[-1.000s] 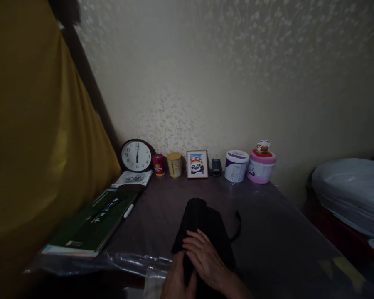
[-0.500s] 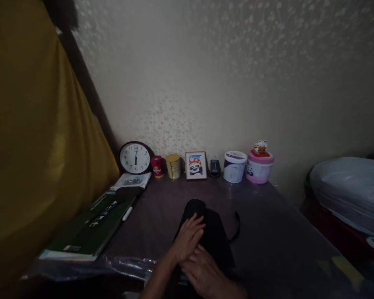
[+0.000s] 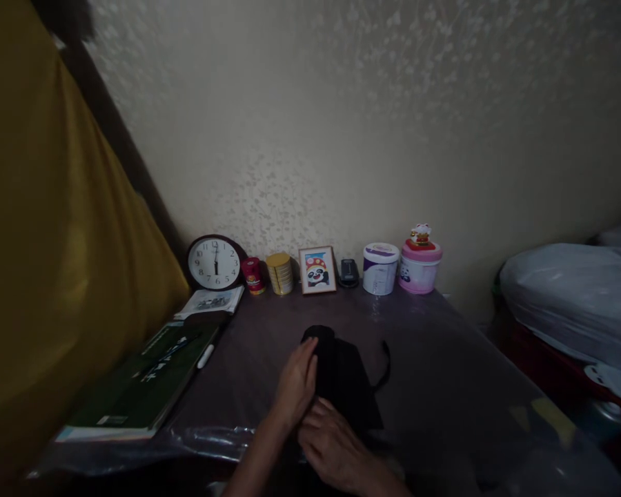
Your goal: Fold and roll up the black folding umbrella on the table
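A black cloth bundle [image 3: 346,379] lies on the table near its front edge, rounded along its left side, with a flat flap spreading right. A thin black strap [image 3: 386,366] loops out from the flap's right edge. My left hand [image 3: 297,379] is closed along the bundle's left side, fingers together and tips near its far end. Just below it, my right hand [image 3: 331,442] is closed at the near end, its fingers curled and pressing on the cloth close to my left hand. The dim light hides folds and exactly what the fingertips pinch.
A green book [image 3: 150,379] and a white marker [image 3: 205,356] lie left. Along the wall stand a clock [image 3: 214,262], a red can [image 3: 253,276], a yellow tin [image 3: 280,274], a panda picture [image 3: 317,270], a white tub [image 3: 380,269] and a pink tub [image 3: 419,269].
My left hand has shifted from lying across the bundle with fingers spread to its left side, fingers now together. My right hand stays near the close end. The camera view has turned slightly.
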Motion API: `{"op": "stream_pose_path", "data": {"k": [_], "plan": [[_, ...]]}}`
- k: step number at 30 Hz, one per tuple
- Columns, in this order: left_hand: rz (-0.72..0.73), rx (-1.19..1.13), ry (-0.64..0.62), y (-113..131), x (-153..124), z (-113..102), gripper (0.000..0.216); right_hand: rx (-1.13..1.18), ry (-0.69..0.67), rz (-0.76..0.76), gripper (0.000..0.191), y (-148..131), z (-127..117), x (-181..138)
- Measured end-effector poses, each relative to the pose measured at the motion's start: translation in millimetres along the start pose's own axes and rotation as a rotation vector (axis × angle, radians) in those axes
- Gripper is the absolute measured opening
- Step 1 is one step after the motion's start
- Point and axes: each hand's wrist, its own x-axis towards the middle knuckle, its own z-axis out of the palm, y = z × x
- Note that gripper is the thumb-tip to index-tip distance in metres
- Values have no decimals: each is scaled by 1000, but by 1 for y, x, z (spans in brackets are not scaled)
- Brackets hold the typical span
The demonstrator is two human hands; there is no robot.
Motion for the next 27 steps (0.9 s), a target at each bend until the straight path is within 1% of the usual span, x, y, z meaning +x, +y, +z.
{"op": "stream_pose_path", "data": {"k": [2,4,6,9,11,12,13,15,17,19,22,24,25,26,27], "plan": [[28,-9,-95,12,-21,1,45,1,9,23,21,2,5,-3],[18,-17,-179,16,-37,5,51,27,31,20,25,0,6,-8],[-62,-80,-221,13,-47,8,55,77,43,-7,24,-6,2,-16],[-157,-116,-219,6,-58,15,61,188,67,-18,18,-16,-13,-29],[-209,-62,-208,5,-65,19,66,272,114,44,18,-18,-25,-39],[-240,-13,-215,6,-69,21,68,312,146,102,18,-16,-31,-43],[-272,39,-231,8,-73,22,70,350,182,169,20,-12,-35,-47],[-291,146,-267,17,-79,21,76,416,253,304,24,-1,-40,-55],[-309,250,-293,30,-82,18,85,467,315,396,26,13,-42,-61],[-361,358,-300,42,-82,14,91,504,350,441,28,24,-41,-67],[-417,469,-301,51,-80,15,89,552,365,456,30,30,-40,-73],[-429,439,-309,49,-80,22,87,577,377,454,32,27,-40,-76],[-439,378,-304,46,-80,26,88,588,380,453,33,24,-40,-78],[-439,305,-273,42,-81,29,88,593,378,456,34,20,-39,-79],[-411,222,-226,39,-81,31,87,593,367,460,35,16,-38,-80]]}}
